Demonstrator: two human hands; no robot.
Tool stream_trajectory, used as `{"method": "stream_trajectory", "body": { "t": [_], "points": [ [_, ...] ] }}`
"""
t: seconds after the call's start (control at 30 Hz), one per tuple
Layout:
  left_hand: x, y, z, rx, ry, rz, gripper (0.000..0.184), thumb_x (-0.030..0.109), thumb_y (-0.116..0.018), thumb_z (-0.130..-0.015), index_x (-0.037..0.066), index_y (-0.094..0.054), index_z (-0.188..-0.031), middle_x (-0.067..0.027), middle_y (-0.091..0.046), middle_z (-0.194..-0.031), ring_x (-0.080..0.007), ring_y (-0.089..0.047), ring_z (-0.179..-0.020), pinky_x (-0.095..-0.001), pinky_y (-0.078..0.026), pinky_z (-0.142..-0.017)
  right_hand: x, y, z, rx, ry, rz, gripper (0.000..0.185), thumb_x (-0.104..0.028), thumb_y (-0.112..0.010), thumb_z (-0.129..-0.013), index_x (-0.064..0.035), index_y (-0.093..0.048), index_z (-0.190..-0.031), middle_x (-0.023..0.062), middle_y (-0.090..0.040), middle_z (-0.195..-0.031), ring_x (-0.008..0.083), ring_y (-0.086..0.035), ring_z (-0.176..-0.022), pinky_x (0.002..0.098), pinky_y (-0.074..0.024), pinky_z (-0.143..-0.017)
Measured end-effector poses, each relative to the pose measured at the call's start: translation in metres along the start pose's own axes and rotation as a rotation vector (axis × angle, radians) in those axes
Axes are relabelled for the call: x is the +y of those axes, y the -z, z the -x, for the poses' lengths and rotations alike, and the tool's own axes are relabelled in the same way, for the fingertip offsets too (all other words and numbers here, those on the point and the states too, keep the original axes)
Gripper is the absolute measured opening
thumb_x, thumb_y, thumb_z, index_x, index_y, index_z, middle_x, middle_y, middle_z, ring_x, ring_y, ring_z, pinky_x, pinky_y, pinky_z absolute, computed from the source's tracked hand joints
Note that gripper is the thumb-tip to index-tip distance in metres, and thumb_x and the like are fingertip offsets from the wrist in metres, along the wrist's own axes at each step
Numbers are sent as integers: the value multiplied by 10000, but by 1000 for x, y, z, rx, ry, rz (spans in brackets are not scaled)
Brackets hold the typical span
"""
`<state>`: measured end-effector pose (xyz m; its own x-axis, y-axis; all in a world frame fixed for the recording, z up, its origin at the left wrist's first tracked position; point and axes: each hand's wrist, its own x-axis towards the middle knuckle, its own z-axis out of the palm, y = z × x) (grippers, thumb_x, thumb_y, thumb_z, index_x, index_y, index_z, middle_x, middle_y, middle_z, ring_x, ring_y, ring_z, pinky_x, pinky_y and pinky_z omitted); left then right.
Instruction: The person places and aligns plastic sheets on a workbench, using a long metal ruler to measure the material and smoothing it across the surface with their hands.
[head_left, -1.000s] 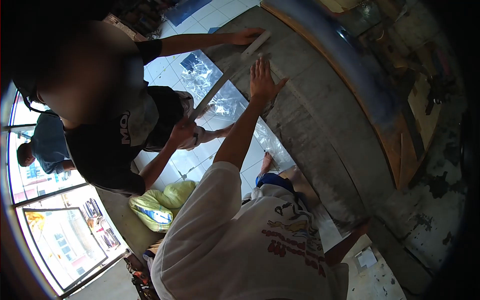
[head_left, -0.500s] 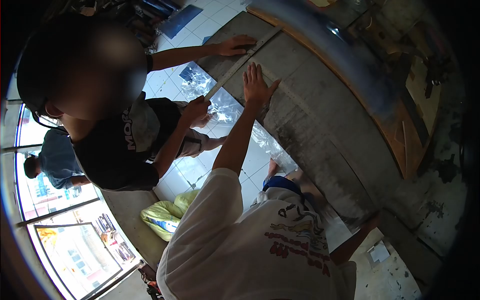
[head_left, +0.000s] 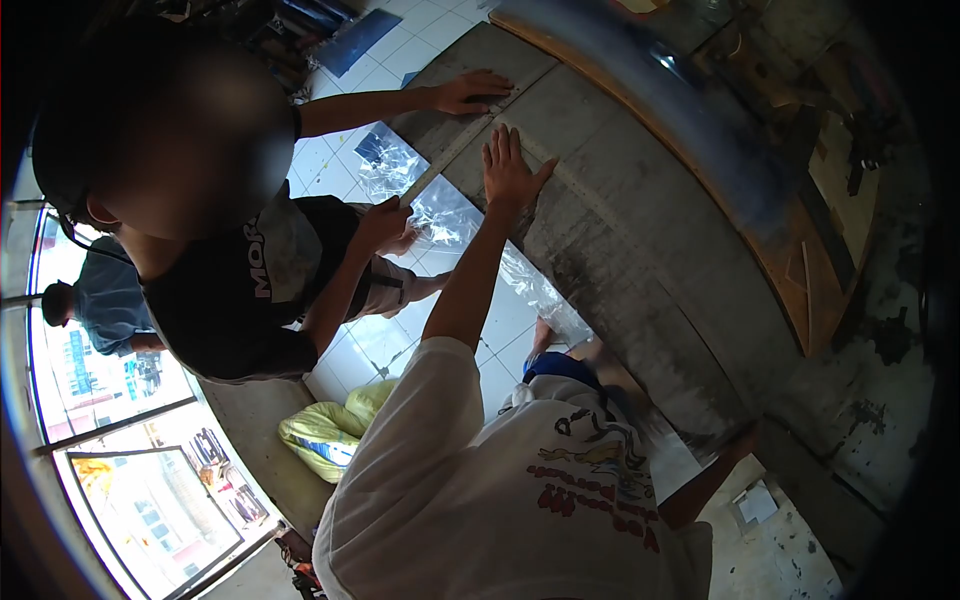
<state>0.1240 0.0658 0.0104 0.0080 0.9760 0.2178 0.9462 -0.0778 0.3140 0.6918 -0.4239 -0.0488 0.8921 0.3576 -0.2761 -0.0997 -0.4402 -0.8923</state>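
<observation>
My left hand (head_left: 513,175) lies flat, fingers spread, on a scuffed dark-grey flat surface (head_left: 640,190), close to a thin metal ruler (head_left: 440,167). A pale straight strip (head_left: 590,192) runs from beside that hand across the grey surface; whether it joins the ruler I cannot tell. My right hand (head_left: 738,443) rests at the near edge of the same surface, its fingers dark and hard to make out. A co-worker in a black shirt grips the ruler's near end with one hand (head_left: 383,222) and presses the other hand (head_left: 474,92) flat beyond it.
A curved wooden edge (head_left: 690,155) with bluish, shiny film (head_left: 720,130) borders the far side. Clear plastic sheeting (head_left: 440,205) hangs along the near edge above white floor tiles (head_left: 400,345). A yellow-green sack (head_left: 325,435) lies near the windows; another person (head_left: 110,300) is beyond.
The ruler has slid toward the co-worker; its far end, once past the co-worker's flat hand, now ends nearer, leaving a thin dark line. My hands have hardly moved.
</observation>
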Motion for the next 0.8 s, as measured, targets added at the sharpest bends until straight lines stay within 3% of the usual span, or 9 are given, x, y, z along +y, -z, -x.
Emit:
{"method": "stream_trajectory", "body": {
  "t": [0.27, 0.57, 0.67, 0.77, 0.8],
  "points": [
    [1, -2, 3, 12, -8, -6, 935, 665, -460, -795, -15, -237, -1397, -199, -178, -1477, -285, -114, -1393, -431, -80, -1131, -18, -10, 13, 88, -74, 50, 493, -339, -446, -922, 9, -496, -1266, 108, -504, -1258, 225, -449, -1141, 365, -336, -992],
    [1, -3, 1, 23, -18, -7, 936, 667, -464, -792, -18, -247, -1393, -205, -187, -1471, -301, -129, -1388, -450, -97, -1124, -11, -5, 9, -54, -103, -233, 534, -371, -516, -898, 31, -500, -1249, 108, -510, -1240, 227, -465, -1113, 370, -353, -962],
    [-1, -7, -1, 16, -26, -4, 936, 665, -469, -792, -20, -249, -1392, -206, -186, -1471, -314, -128, -1386, -455, -100, -1121, -3, -1, 7, 174, -32, -340, 480, -362, -502, -917, 46, -536, -1167, 113, -536, -1177, 214, -482, -1077, 378, -381, -928],
    [2, -2, -2, -7, -9, 31, 927, 640, -504, -790, -23, -254, -1388, -232, -191, -1461, -329, -140, -1380, -458, -100, -1117, -27, 6, 19, 201, 414, 109, 447, -343, -472, -945, 72, -531, -1101, 128, -544, -1135, 214, -498, -1061, 385, -402, -917],
    [7, -3, 2, 15, 22, 37, 916, 619, -526, -790, -24, -260, -1386, -243, -185, -1458, -336, -152, -1372, -460, -103, -1113, -51, 0, 34, 170, 348, 53, 447, -334, -458, -952, 78, -516, -1115, 137, -538, -1144, 220, -499, -1070, 387, -400, -927]
  ]
}}
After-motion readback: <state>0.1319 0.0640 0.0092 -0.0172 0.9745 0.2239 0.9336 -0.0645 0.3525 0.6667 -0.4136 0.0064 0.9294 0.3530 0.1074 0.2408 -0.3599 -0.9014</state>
